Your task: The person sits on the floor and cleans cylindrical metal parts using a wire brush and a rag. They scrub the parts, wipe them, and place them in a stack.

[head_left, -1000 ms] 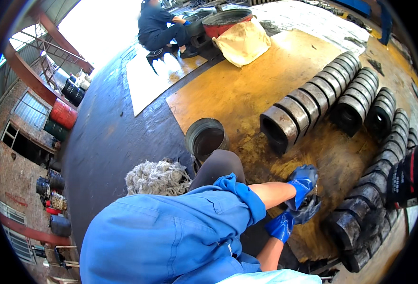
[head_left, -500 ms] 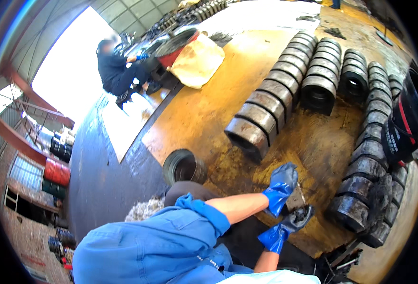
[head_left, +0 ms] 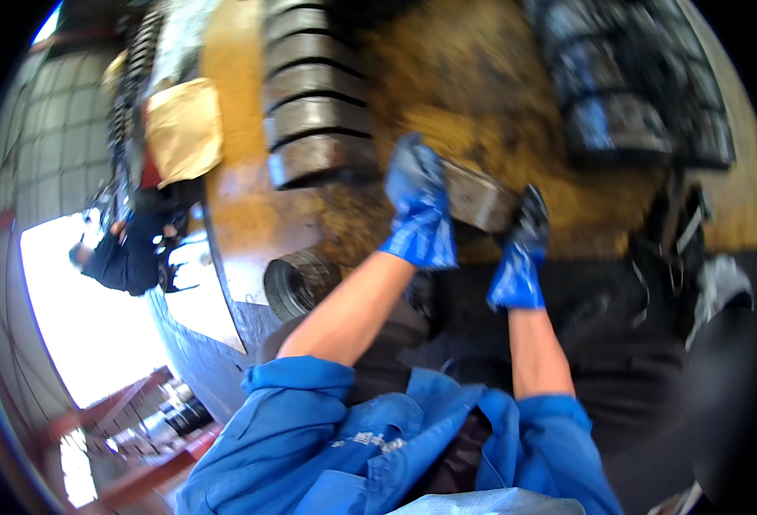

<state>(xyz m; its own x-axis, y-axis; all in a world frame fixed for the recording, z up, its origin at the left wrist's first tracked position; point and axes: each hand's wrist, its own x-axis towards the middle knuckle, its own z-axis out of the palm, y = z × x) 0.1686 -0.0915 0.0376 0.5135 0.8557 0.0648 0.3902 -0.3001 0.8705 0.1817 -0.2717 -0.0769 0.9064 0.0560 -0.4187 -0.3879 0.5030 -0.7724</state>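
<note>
A grey, worn-looking metal block [head_left: 479, 196] lies between my two gloved hands, low over the stained surface. My left hand [head_left: 416, 193], in a blue and grey rubber glove, closes on its left end. At the other end my right hand [head_left: 524, 245], in a blue glove with dark, dirty fingers, also grips the block. The gloves hide both ends of it, and motion smears the fingers somewhat.
A row of grey metal rings [head_left: 318, 112] lies ahead to the left, and more dark rings [head_left: 614, 94] lie at the far right. A round metal can [head_left: 299, 281] stands left of my forearm. A person in dark clothes [head_left: 129, 257] sits farther left.
My view has swung round, so the ring rows, can and other person now appear farther left or turned. Both hands still hold the metal block, which now shows more plainly.
</note>
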